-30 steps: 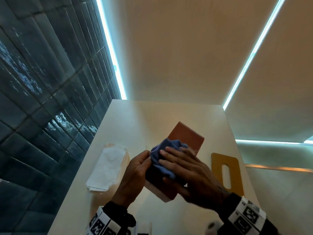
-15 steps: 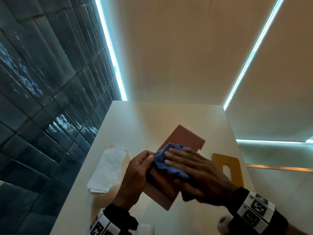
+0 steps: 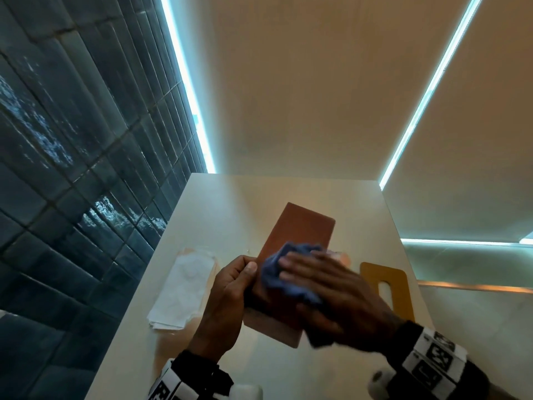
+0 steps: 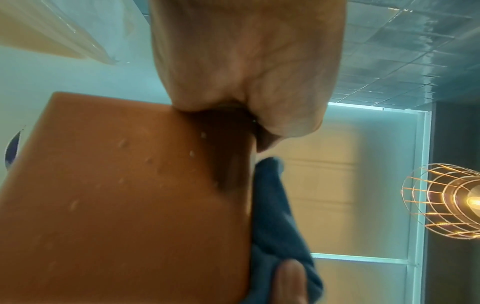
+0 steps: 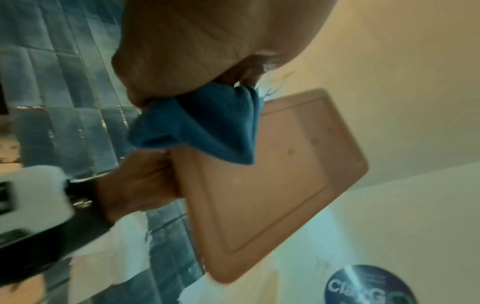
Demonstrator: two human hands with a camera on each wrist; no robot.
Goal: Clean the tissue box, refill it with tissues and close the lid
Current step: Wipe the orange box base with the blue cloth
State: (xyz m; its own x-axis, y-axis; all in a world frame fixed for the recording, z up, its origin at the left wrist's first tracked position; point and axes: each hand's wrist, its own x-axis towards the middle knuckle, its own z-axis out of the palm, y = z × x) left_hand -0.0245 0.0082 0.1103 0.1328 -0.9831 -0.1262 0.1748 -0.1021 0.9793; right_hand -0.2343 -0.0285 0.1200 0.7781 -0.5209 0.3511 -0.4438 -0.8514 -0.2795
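Observation:
My left hand [image 3: 245, 275] grips the left edge of the brown tissue box [image 3: 300, 235], thumb on top, and holds it tilted above the table. My right hand [image 3: 302, 269] lies with straight fingers on a crumpled blue cloth [image 3: 277, 272] and presses it against the box's upper face. In the left wrist view the box [image 4: 124, 195] shows small droplets, with the cloth [image 4: 272, 216] along its right edge. The right wrist view shows the cloth [image 5: 207, 127] bunched under my palm against the box [image 5: 272, 185]. The yellow-brown lid [image 3: 375, 272] with a slot lies flat to the right.
A stack of white tissues [image 3: 184, 287] lies on the pale table [image 3: 230, 203] left of my hands. A dark tiled wall [image 3: 72, 168] runs along the table's left side. The table's right edge drops off just past the lid. A round blue sticker [image 5: 363, 288] is on the table.
My right hand has rubbed the cloth across the box face, shifting a little to the right. The box has turned slightly in my left hand, so more of its top face shows.

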